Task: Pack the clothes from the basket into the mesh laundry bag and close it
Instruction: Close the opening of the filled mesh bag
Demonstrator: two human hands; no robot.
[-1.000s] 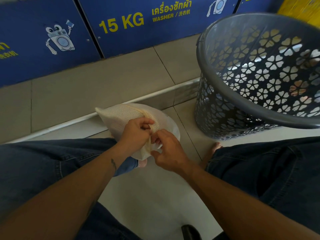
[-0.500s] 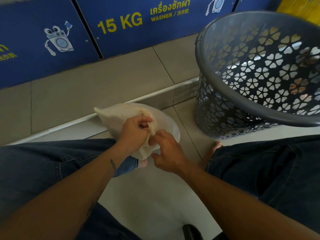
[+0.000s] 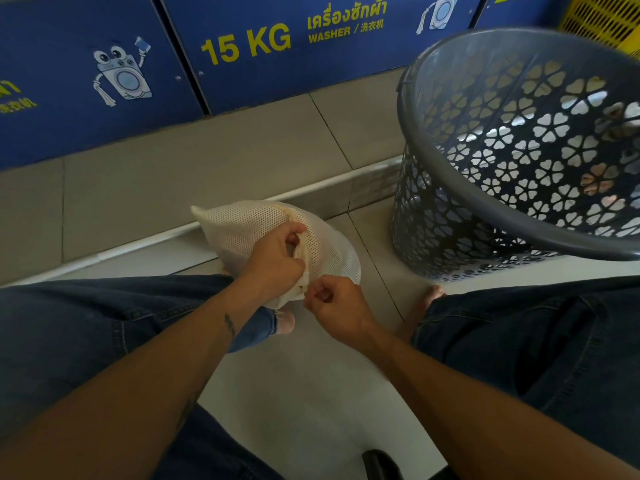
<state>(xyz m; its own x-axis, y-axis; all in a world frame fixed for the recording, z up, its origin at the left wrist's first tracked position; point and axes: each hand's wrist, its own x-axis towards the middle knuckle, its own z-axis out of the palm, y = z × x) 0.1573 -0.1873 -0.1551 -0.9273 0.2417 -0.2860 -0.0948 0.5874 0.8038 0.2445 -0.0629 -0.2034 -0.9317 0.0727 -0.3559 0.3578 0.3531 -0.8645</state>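
A stuffed cream mesh laundry bag sits between my knees, over the tiled floor. My left hand grips the bag along its zipper seam. My right hand is at the seam's near end with fingers curled, pinching what looks like the zipper pull, which is too small to make out. The grey plastic basket with flower-shaped holes stands to the right, tilted toward me; no clothes are visible in the part of its inside that shows.
Blue washer fronts marked "15 KG" line the back above a tiled step. A yellow crate shows at the top right. My jeans-clad legs flank the floor, bare feet below the bag.
My right hand has drawn toward me along the bag's seam, from beside my left hand's fingers to the seam's near end. The left hand has kept its grip.
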